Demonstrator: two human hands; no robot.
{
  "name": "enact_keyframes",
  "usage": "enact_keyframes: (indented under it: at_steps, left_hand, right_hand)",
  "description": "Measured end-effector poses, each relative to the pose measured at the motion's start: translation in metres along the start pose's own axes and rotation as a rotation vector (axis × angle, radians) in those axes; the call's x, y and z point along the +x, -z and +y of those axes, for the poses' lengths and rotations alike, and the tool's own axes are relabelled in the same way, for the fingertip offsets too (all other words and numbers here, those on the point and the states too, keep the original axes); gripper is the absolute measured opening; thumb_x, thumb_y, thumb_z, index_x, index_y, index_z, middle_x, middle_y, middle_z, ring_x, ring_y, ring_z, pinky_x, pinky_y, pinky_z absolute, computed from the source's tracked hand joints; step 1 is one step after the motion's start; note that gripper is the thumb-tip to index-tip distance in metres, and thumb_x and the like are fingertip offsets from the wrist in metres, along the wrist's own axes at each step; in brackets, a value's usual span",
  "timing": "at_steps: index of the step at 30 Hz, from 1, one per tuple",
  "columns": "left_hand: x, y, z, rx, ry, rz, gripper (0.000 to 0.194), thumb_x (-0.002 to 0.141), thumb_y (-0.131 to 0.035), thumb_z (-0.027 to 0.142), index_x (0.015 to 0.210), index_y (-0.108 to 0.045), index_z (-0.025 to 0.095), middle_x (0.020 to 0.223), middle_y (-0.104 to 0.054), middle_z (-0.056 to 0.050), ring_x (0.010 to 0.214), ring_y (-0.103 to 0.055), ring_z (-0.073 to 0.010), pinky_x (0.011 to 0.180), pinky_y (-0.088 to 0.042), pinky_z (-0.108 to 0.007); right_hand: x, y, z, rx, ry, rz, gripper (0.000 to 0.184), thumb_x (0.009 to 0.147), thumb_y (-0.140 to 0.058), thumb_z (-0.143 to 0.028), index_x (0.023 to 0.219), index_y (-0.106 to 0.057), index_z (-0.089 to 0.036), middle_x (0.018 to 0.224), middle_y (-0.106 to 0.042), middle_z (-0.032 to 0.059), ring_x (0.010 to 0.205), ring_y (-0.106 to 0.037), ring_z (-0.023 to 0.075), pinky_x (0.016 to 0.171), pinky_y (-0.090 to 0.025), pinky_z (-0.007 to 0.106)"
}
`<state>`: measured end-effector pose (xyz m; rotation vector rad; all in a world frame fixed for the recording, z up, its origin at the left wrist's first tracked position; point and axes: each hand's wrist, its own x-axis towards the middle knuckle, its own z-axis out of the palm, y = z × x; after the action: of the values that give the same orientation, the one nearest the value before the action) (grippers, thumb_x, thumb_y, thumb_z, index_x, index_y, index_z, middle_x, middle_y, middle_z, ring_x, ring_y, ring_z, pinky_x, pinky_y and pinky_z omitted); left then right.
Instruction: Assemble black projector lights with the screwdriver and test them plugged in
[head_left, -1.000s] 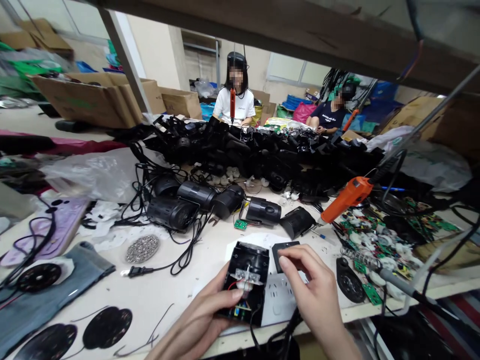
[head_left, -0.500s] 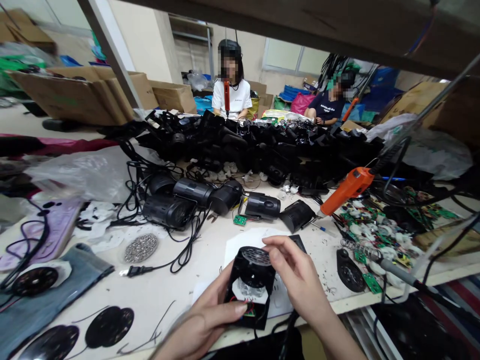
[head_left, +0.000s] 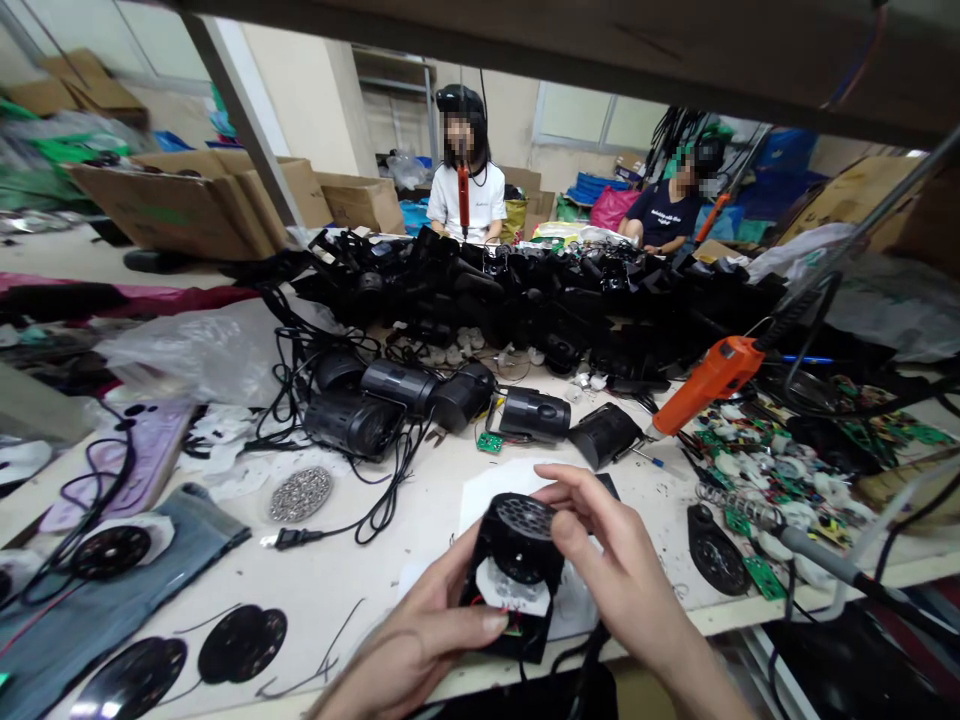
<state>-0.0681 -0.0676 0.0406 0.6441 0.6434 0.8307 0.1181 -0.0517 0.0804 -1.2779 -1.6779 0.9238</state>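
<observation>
My left hand [head_left: 442,632] grips a black plastic housing [head_left: 536,632] from the left, its thumb pressed near a small green circuit board and red wires inside the open front. At the top of the housing sits a round black grille [head_left: 525,515], slightly tilted. My right hand [head_left: 611,550] has its thumb and fingers on the right rim of that grille. Below the grille, within the housing, shows a pale, partly clear piece [head_left: 506,585]. A black cord runs down from the housing toward the table's edge. White paper [head_left: 487,490] lies beneath my hands.
Behind my hands stand several black cylindrical housings [head_left: 532,413] with cords. An orange electric screwdriver [head_left: 705,385] hangs at the right, above circuit boards and a soldering iron [head_left: 821,555]. A silver perforated disc [head_left: 300,494] lies left. Two people sit beyond a heap of black parts [head_left: 465,275].
The view has shifted, so the table things appear farther right. The grille looks a little more tilted, with my right thumb now further over its rim. My left hand keeps its hold.
</observation>
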Motion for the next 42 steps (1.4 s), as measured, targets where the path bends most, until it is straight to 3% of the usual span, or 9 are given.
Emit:
enact_keyframes:
  at_steps: [4, 8, 15, 21, 28, 31, 35, 39, 42]
  left_hand:
    - [0.004, -0.013, 0.002, 0.141, -0.084, -0.029, 0.072, 0.07, -0.072, 0.013, 0.137, -0.052, 0.03, 0.149, -0.045, -0.001, 0.144, -0.026, -0.03, 0.119, -0.014, -0.045]
    - [0.004, -0.022, 0.002, 0.187, -0.105, -0.093, 0.076, 0.073, -0.067, 0.009, 0.142, -0.044, 0.03, 0.15, -0.043, 0.001, 0.147, -0.018, -0.0268, 0.12, -0.01, -0.043]
    - [0.006, -0.013, 0.001, 0.172, -0.175, -0.217, 0.082, 0.074, -0.07, 0.017, 0.147, -0.033, 0.031, 0.155, -0.034, 0.002, 0.147, -0.017, -0.0271, 0.119, -0.007, -0.043]
    - [0.011, -0.001, -0.01, 0.206, -0.209, -0.262, 0.082, 0.076, -0.071, 0.027, 0.147, -0.031, 0.034, 0.159, -0.025, 0.005, 0.148, -0.007, -0.0247, 0.119, -0.001, -0.044]
    - [0.008, 0.002, -0.019, 0.06, -0.152, -0.061, 0.074, 0.071, -0.073, 0.021, 0.14, -0.047, 0.031, 0.152, -0.04, 0.0, 0.145, -0.022, -0.0297, 0.119, -0.013, -0.045]
    - [0.001, 0.001, -0.011, -0.126, 0.002, 0.052, 0.069, 0.073, -0.069, 0.021, 0.138, -0.05, 0.033, 0.137, -0.059, -0.004, 0.133, -0.044, -0.0341, 0.109, -0.032, -0.049]
    - [-0.004, 0.005, 0.0, -0.242, 0.105, 0.187, 0.059, 0.075, -0.065, 0.02, 0.132, -0.054, 0.027, 0.114, -0.07, -0.011, 0.099, -0.066, -0.0328, 0.083, -0.051, -0.046]
    - [-0.001, 0.012, 0.003, -0.286, 0.083, 0.212, 0.041, 0.077, -0.061, 0.019, 0.118, -0.061, 0.018, 0.099, -0.071, -0.012, 0.086, -0.067, -0.0284, 0.074, -0.052, -0.044]
    - [0.002, 0.016, 0.003, -0.361, 0.066, 0.199, 0.034, 0.075, -0.059, 0.018, 0.108, -0.063, 0.016, 0.093, -0.07, -0.012, 0.082, -0.066, -0.0271, 0.073, -0.052, -0.045]
  right_hand:
    - [0.008, 0.005, -0.005, -0.143, -0.031, -0.015, 0.045, 0.098, -0.028, -0.053, 0.116, -0.062, -0.028, 0.104, -0.07, 0.0054, 0.101, -0.065, 0.0224, 0.086, -0.051, 0.034]
    - [0.018, -0.001, -0.009, -0.182, 0.01, -0.031, 0.047, 0.1, -0.025, -0.05, 0.097, -0.065, -0.025, 0.081, -0.068, 0.0029, 0.078, -0.066, 0.0191, 0.069, -0.051, 0.028]
    - [0.028, -0.01, -0.005, -0.225, 0.138, -0.014, 0.044, 0.101, -0.027, -0.043, 0.073, -0.056, -0.025, 0.066, -0.06, 0.0001, 0.062, -0.06, 0.0155, 0.056, -0.046, 0.024]
    - [0.03, -0.015, -0.009, -0.246, 0.119, -0.017, 0.043, 0.101, -0.028, -0.042, 0.073, -0.055, -0.024, 0.066, -0.059, -0.0004, 0.062, -0.058, 0.0149, 0.058, -0.044, 0.024]
    - [0.037, -0.013, -0.008, -0.139, 0.024, -0.069, 0.053, 0.099, -0.023, -0.054, 0.102, -0.067, -0.025, 0.085, -0.068, 0.003, 0.083, -0.064, 0.0176, 0.072, -0.05, 0.028]
    - [0.048, 0.007, 0.006, -0.151, -0.047, 0.015, 0.055, 0.097, -0.025, -0.058, 0.109, -0.066, -0.024, 0.094, -0.069, 0.0061, 0.088, -0.066, 0.0208, 0.072, -0.053, 0.032]
    - [0.068, 0.038, 0.046, -0.7, -0.152, 0.256, 0.044, 0.091, -0.047, -0.05, 0.117, -0.061, -0.016, 0.11, -0.063, 0.014, 0.102, -0.062, 0.0279, 0.09, -0.048, 0.042]
    - [0.086, 0.051, 0.087, -0.855, -0.241, 0.255, 0.067, 0.081, -0.062, -0.046, 0.132, -0.05, -0.005, 0.123, -0.051, 0.0269, 0.122, -0.047, 0.0421, 0.1, -0.037, 0.053]
    - [0.095, 0.054, 0.105, -0.898, -0.322, 0.185, 0.079, 0.074, -0.068, -0.05, 0.135, -0.049, -0.005, 0.125, -0.05, 0.0278, 0.121, -0.048, 0.0453, 0.098, -0.039, 0.053]
